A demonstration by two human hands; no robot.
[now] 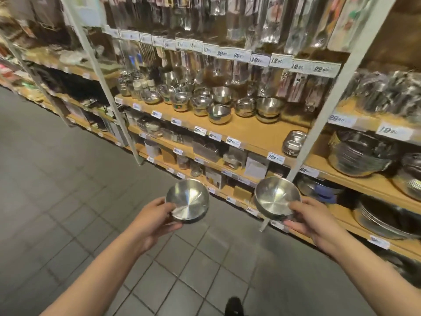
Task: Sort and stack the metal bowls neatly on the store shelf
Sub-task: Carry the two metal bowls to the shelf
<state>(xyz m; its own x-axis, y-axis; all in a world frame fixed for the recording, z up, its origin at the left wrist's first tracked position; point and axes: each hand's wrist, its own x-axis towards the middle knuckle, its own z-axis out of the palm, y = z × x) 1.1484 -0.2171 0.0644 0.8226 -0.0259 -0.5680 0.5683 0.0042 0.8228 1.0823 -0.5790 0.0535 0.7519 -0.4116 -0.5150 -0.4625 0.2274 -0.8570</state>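
Head view: left hand (153,218) and right hand (313,221) each grip shiny round steel bowls.

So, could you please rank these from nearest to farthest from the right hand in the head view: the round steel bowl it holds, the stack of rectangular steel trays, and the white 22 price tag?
1. Round steel bowl, gripped in the right hand.
2. Stack of rectangular steel trays, on the wooden shelf above the hand.
3. White 22 price tag, higher up on the hanging rail.
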